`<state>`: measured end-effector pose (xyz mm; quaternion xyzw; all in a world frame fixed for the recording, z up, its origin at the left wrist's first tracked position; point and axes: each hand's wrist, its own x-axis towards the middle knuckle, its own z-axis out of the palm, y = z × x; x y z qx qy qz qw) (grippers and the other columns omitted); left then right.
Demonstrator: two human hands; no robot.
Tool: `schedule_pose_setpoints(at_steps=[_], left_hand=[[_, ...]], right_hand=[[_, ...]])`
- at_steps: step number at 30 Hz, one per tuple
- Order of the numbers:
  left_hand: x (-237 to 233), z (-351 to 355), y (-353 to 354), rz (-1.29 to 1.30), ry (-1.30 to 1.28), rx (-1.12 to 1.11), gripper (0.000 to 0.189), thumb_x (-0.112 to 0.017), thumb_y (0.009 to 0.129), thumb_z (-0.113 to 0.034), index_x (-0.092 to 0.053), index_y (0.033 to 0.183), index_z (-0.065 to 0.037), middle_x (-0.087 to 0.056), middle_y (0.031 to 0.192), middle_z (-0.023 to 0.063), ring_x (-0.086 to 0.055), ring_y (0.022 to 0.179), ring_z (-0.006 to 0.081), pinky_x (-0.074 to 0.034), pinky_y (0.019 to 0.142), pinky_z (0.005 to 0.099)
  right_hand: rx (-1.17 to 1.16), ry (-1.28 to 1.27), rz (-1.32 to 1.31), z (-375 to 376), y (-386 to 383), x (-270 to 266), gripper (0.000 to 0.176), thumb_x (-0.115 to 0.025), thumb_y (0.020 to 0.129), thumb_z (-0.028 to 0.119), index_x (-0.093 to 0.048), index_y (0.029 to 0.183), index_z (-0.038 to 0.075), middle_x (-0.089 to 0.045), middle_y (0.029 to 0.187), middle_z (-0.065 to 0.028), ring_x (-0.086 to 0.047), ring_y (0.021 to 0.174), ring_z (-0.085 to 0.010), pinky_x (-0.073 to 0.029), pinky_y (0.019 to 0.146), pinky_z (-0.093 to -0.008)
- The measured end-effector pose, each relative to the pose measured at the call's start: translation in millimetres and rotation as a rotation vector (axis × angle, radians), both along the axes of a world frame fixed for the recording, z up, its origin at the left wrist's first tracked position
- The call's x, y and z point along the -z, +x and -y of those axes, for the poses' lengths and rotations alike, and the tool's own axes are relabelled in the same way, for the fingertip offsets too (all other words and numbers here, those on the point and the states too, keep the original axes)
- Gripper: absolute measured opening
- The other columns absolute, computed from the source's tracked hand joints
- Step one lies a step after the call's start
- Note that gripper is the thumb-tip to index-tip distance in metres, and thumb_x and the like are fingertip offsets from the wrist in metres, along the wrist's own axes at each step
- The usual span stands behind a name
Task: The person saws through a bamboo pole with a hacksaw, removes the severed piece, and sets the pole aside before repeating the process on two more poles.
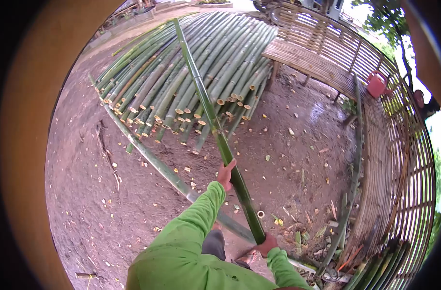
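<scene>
A long, dark green, glossy bamboo pole [199,87] slants from near my body up across the view, its far end over the bamboo pile. My left hand [225,175] is wrapped round it partway along. Close to its near end, my right hand [266,244] grips it too. Both arms wear bright green sleeves. Beneath the pole, a paler bamboo pole [167,173] lies across the ground, passing near my feet.
Many cut bamboo poles [148,89] lie piled ahead on the muddy ground. A slatted bamboo bench [317,65] with a railing runs along the back and right, carrying a red plastic container [376,84]. More green bamboo pieces [382,266] stand at the lower right, near scattered scraps.
</scene>
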<state>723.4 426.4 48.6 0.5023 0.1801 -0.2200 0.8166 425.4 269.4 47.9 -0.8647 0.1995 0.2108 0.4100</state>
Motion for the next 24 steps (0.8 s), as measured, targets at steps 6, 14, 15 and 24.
schedule_pose_setpoints(at_steps=[6,14,15,24], left_hand=[[24,-48,-48,0.058,0.342,0.119,0.039,-0.072,0.076,-0.026,-0.055,0.101,-0.001,-0.06,0.08,0.005,-0.058,0.069,0.0155,-0.048,0.062,0.0345],[-144,-214,181,0.222,0.865,0.051,0.042,-0.078,0.067,-0.021,-0.063,0.095,0.006,-0.066,0.084,0.0144,-0.064,0.071,0.0256,-0.053,0.066,0.0361],[-118,-291,261,0.212,1.129,0.309,0.065,-0.079,0.065,-0.024,-0.053,0.116,0.007,-0.065,0.097,0.0175,-0.065,0.085,0.0284,-0.053,0.074,0.0378],[-252,-389,243,0.883,1.628,-0.207,0.08,-0.067,0.076,-0.039,-0.033,0.137,0.0,-0.054,0.123,0.0226,-0.054,0.109,0.0398,-0.044,0.094,0.0417]], right_hand=[[-0.257,-0.032,-0.117,-78,194,-43,0.084,-0.081,0.054,0.04,-0.048,0.12,0.0,-0.06,0.107,-0.024,-0.061,0.099,-0.035,-0.048,0.088,-0.0384],[-0.086,-0.059,0.375,-39,204,-31,0.093,-0.082,0.059,0.037,-0.04,0.133,0.0,-0.049,0.128,-0.0229,-0.046,0.12,-0.0377,-0.035,0.104,-0.0439],[-0.002,0.013,0.324,-29,195,-28,0.092,-0.082,0.059,0.037,-0.041,0.133,0.003,-0.051,0.127,-0.0212,-0.048,0.119,-0.0369,-0.036,0.103,-0.0435],[-0.147,-0.321,-0.398,-71,116,48,0.097,-0.079,0.062,0.042,-0.033,0.139,0.005,-0.052,0.128,-0.0207,-0.05,0.119,-0.0343,-0.037,0.104,-0.0411]])
